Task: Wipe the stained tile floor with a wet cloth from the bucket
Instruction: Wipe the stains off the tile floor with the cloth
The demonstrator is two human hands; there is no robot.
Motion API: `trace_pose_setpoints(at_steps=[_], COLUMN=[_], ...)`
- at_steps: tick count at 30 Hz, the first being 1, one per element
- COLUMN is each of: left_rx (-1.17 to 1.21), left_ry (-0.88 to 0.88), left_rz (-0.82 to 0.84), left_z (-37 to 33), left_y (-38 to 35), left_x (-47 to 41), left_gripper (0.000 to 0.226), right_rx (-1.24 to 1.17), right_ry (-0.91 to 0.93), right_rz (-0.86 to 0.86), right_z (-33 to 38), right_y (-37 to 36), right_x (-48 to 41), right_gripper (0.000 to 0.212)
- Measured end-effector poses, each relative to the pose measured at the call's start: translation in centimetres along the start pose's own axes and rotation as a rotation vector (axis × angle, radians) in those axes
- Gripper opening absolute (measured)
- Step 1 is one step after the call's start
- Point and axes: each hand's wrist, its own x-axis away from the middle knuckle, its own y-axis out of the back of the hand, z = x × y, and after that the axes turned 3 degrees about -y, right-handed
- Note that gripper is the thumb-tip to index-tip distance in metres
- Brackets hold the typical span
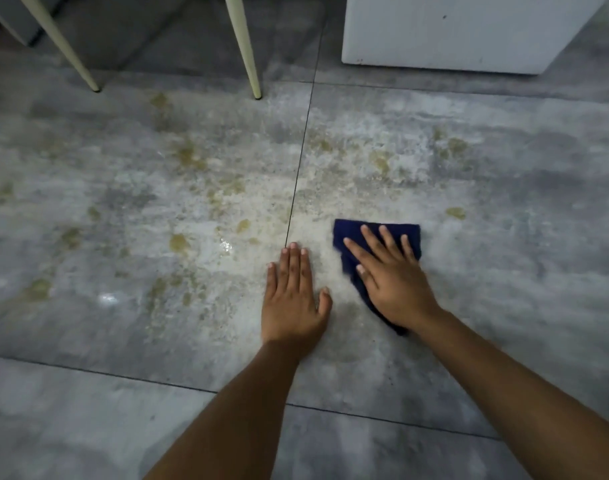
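Observation:
A dark blue cloth lies flat on the grey tile floor, right of the dark grout line. My right hand presses down on the cloth with its fingers spread and straight. My left hand rests flat on the bare tile just left of the cloth, fingers together and pointing away from me. Whitish smears and yellow-brown stains spread across the tiles ahead and to the left. No bucket is in view.
Two pale chair legs stand on the floor at the back left. A white cabinet or appliance base sits at the back right. A small wet glint shows left of my left hand.

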Motion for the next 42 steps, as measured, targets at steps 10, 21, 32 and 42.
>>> trace_pose_setpoints(at_steps=[10, 21, 32, 42], left_rx=[-0.043, -0.027, -0.034, -0.021], left_ry=[0.039, 0.051, 0.045, -0.043], left_rz=[-0.028, -0.056, 0.001, 0.006], left_z=[2.4, 2.9, 2.7, -0.8], left_y=[0.0, -0.9, -0.3, 0.0], left_x=[6.0, 6.5, 6.7, 1.5], left_gripper=[0.076, 0.071, 0.068, 0.071], right_rx=[-0.01, 0.032, 0.061, 0.059], right_ry=[-0.057, 0.1, 0.158, -0.082], right_rz=[-0.138, -0.053, 0.081, -0.04], right_z=[-1.2, 2.7, 2.7, -3.4], right_y=[-0.8, -1.9, -0.8, -0.2], right_x=[3.9, 3.3, 2.5, 5.5], right_gripper=[0.05, 0.053, 0.061, 0.054])
